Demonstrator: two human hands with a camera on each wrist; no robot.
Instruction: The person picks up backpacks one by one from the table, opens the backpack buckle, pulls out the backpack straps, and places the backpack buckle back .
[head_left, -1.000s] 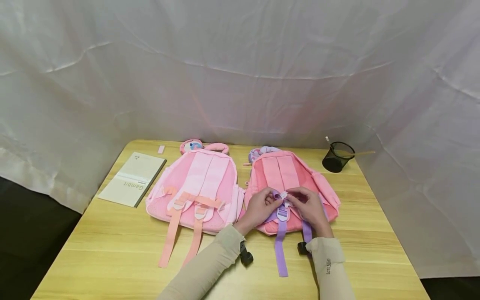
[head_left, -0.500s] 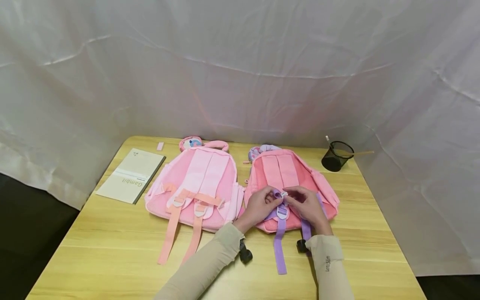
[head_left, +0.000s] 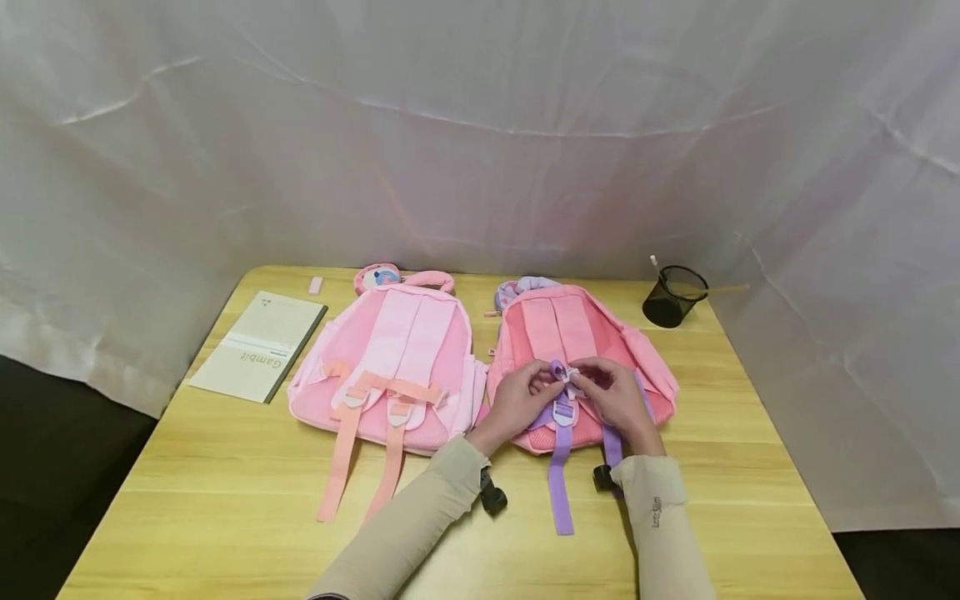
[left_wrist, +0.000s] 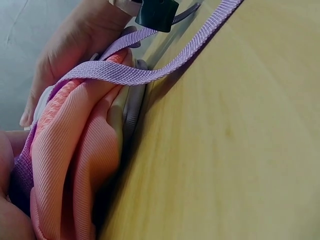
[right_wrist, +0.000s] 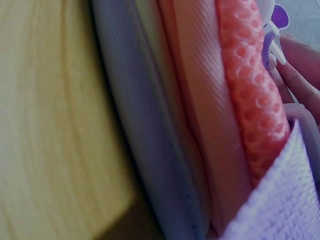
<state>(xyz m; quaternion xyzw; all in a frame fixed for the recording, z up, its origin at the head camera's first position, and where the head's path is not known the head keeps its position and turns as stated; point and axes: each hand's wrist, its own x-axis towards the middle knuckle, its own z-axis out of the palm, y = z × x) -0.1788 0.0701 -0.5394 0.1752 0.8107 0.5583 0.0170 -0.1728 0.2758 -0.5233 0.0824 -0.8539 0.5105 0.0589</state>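
On the table lies a coral-pink backpack point(head_left: 555, 317), its strap side up. My left hand point(head_left: 517, 404) pinches a looped purple strap point(head_left: 557, 367) over the lower part of that backpack. Close beside it, my right hand point(head_left: 618, 400) pinches a small white plastic buckle point(head_left: 572, 374) at the strap. Fingers cover much of both pieces. Below the hands, a white adjuster point(head_left: 563, 412) carries a purple webbing tail point(head_left: 559, 492) that hangs onto the table. The right wrist view shows the purple loop point(right_wrist: 281, 16) by the white buckle and fingertips.
A light pink backpack point(head_left: 405, 350) with orange straps lies to the left. Beyond it are a notebook point(head_left: 258, 346) and a small pink block point(head_left: 316, 286). A black mesh pencil cup point(head_left: 670, 302) stands at the back right of the wooden table point(head_left: 720, 467).
The purple loop now stands up more clearly above the left fingertips, beside the white buckle. Both hands keep their place over the backpack. The head view has shifted slightly.
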